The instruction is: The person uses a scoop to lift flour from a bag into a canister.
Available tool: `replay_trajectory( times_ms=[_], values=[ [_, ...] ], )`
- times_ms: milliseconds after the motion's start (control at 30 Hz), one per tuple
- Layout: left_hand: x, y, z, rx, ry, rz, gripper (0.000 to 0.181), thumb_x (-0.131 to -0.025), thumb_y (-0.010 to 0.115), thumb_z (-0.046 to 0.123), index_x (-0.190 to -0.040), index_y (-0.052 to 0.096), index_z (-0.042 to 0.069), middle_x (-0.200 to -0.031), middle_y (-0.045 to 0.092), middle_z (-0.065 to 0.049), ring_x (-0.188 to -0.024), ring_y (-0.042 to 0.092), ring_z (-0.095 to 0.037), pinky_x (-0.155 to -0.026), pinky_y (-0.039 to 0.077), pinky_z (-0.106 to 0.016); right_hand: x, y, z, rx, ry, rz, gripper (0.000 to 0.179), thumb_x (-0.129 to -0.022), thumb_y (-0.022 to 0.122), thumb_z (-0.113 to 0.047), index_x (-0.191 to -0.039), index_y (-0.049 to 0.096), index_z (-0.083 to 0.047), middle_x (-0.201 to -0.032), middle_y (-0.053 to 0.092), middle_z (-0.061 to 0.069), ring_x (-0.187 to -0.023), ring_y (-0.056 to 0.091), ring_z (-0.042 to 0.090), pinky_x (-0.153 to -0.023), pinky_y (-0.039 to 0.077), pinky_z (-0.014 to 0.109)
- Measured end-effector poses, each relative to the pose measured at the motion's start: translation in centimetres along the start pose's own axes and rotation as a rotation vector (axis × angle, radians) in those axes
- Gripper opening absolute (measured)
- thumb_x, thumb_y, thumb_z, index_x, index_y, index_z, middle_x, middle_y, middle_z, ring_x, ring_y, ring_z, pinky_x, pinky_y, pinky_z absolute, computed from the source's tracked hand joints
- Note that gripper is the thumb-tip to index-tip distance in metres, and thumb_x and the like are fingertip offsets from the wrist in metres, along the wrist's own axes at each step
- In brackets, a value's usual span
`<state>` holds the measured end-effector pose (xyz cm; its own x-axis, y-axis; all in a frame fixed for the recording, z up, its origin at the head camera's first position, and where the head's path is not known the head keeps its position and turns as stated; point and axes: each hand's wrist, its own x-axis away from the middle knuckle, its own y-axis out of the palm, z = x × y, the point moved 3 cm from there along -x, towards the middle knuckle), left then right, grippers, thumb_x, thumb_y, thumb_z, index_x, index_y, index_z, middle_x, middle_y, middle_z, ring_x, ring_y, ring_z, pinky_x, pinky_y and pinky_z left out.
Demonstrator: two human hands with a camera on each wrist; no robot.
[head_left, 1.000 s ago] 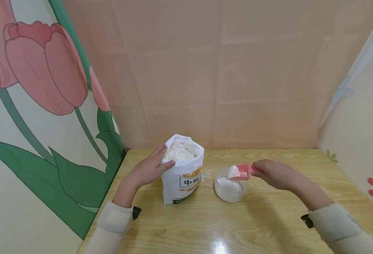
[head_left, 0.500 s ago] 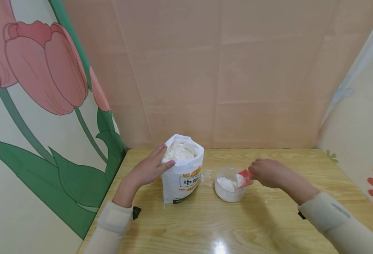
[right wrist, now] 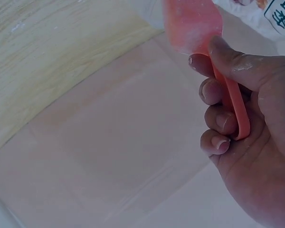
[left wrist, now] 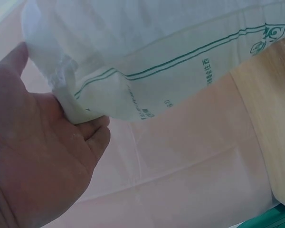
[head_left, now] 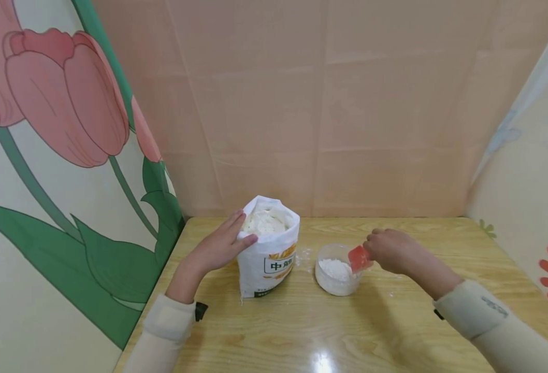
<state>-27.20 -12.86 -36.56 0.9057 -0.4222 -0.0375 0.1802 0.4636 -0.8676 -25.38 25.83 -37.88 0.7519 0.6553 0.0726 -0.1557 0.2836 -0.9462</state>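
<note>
My left hand (head_left: 218, 248) grips the upper left side of an open white flour bag (head_left: 265, 277), which stands upright and is filled near its rim. In the left wrist view some fingers curl behind the bag's edge. My right hand (head_left: 392, 251) holds a pink scoop (head_left: 359, 259) by its handle, fingers wrapped round it in the right wrist view. The scoop is tipped over the right side of a clear round bowl (head_left: 332, 288), its underside facing up. White flour (head_left: 335, 269) lies in the bowl. Whether any flour stays in the scoop is hidden.
Both bag and bowl stand on a wooden table (head_left: 264, 331), the bowl to the bag's right. Spilled flour (head_left: 304, 256) dusts the table between them. A pinkish sheet (head_left: 320, 129) hangs behind, and a tulip-patterned wall (head_left: 64, 103) borders the left.
The right hand has turned the scoop over at the bowl's right side, and the flour seen in it has dropped into the bowl. My left hand keeps its place on the bag.
</note>
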Motion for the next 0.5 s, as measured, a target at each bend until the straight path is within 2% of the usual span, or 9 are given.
replay_trajectory(
  times_ms=[133, 333, 500],
  values=[
    [0.0, 0.0, 0.0, -0.002, -0.007, -0.006, 0.094, -0.098, 0.037, 0.072, -0.163, 0.013, 0.008, -0.171, 0.007, -0.005, -0.157, 0.004, -0.022, -0.124, 0.017, -0.05, 0.1, -0.2, 0.2, -0.054, 0.015, 0.023, 0.015, -0.084, 0.079, -0.004, -0.081, 0.066, -0.011, -0.076, 0.058, -0.003, -0.07, 0.052, 0.015, -0.061, 0.052, 0.034],
    [0.0, 0.0, 0.0, -0.008, -0.013, -0.007, 0.094, -0.098, 0.037, 0.073, -0.163, 0.013, 0.009, -0.171, 0.007, -0.004, -0.157, 0.004, -0.022, -0.124, 0.017, -0.05, 0.3, -0.9, 0.7, -0.219, 0.084, 0.075, 0.014, -0.094, 0.072, -0.016, -0.083, 0.066, -0.013, -0.076, 0.057, -0.004, -0.069, 0.052, 0.014, -0.062, 0.052, 0.036],
    [0.1, 0.1, 0.0, -0.009, -0.014, -0.007, 0.093, -0.099, 0.037, 0.072, -0.163, 0.013, 0.009, -0.171, 0.008, -0.006, -0.157, 0.004, -0.022, -0.125, 0.017, -0.049, 0.6, -2.2, 0.9, -0.333, 0.094, 0.12, 0.014, -0.098, 0.068, -0.02, -0.085, 0.064, -0.014, -0.077, 0.056, -0.005, -0.07, 0.051, 0.013, -0.064, 0.049, 0.035]
  ],
)
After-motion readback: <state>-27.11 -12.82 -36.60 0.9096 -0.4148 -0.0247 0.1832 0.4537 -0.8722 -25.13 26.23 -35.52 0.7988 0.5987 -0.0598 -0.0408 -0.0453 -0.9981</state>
